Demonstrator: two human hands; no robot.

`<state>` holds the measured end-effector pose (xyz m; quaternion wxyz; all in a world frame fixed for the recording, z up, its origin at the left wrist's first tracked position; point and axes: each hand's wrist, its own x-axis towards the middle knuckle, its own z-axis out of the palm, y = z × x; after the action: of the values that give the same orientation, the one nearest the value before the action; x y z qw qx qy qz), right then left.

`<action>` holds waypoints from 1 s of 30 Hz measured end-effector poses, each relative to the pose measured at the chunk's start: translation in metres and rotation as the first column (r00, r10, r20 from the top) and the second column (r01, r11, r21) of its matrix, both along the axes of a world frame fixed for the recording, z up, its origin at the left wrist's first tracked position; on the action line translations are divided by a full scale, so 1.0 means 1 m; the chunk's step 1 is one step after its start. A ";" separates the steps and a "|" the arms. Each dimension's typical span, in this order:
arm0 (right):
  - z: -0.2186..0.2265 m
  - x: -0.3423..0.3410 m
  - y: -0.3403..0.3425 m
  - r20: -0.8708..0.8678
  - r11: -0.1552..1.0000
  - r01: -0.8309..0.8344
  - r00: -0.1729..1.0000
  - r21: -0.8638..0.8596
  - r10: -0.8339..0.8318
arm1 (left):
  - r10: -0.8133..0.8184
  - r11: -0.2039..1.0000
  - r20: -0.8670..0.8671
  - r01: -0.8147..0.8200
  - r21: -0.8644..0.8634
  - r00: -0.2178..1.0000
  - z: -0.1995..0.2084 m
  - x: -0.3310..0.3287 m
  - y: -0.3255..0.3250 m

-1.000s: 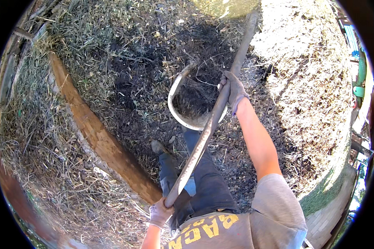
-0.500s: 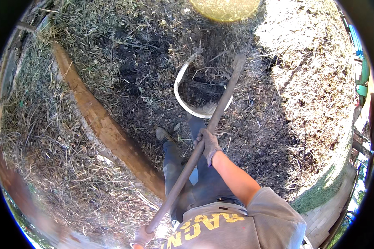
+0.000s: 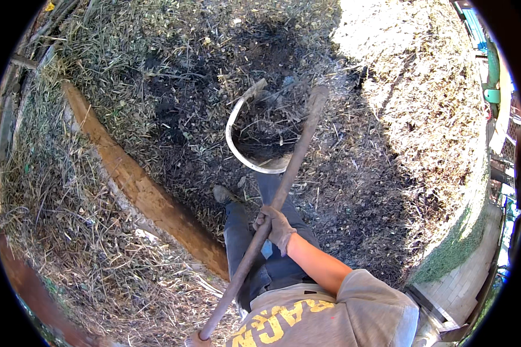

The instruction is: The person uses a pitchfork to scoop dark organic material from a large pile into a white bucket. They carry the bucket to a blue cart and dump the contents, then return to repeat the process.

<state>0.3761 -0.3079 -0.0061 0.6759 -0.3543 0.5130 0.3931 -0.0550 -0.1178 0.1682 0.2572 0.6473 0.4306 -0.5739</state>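
A long wooden tool handle (image 3: pixel 250 254) slants from the bottom edge up to the dry plant litter ahead. My gloved right hand (image 3: pixel 276 228) is closed round its middle, in front of my thighs. At the lower end, my left hand (image 3: pixel 198 340) wraps the handle, mostly cut off by the picture's edge. Just beyond my feet lies a tub with a pale round rim (image 3: pixel 235 144), dark inside with stalks and litter. The handle passes over the rim's right side. I cannot make out the tool's head at the far end.
A bare brown log (image 3: pixel 139 182) lies along my left, among dry straw and stalks (image 3: pixel 98 243). Sunlit litter (image 3: pixel 428 115) spreads to the right. Paving (image 3: pixel 463 283) lies at the lower right, and a green pipe-like thing (image 3: pixel 492 69) stands at the right rim.
My right hand and the handle have drawn back toward my body and slightly left. The view has shifted, and a yellow rounded shape at the top is out of sight.
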 end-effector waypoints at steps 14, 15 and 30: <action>0.040 0.473 -0.143 0.576 0.894 0.227 0.816 -0.385 0.041 | -0.077 0.970 0.567 0.193 -0.148 0.820 -0.071 0.474 -0.064; 0.017 0.484 -0.148 0.550 0.901 0.224 0.835 -0.372 0.019 | -0.114 0.970 0.556 0.212 -0.116 0.824 -0.064 0.488 -0.060; -0.064 0.334 -0.028 0.100 0.980 0.045 0.995 -0.194 -0.026 | -0.117 0.981 0.236 0.076 0.178 0.965 0.038 0.374 0.012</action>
<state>0.7097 -0.3354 -0.0700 0.6687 -0.4287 0.5220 0.3107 0.3190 -0.1057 0.2057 0.2248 0.7527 0.4100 -0.4634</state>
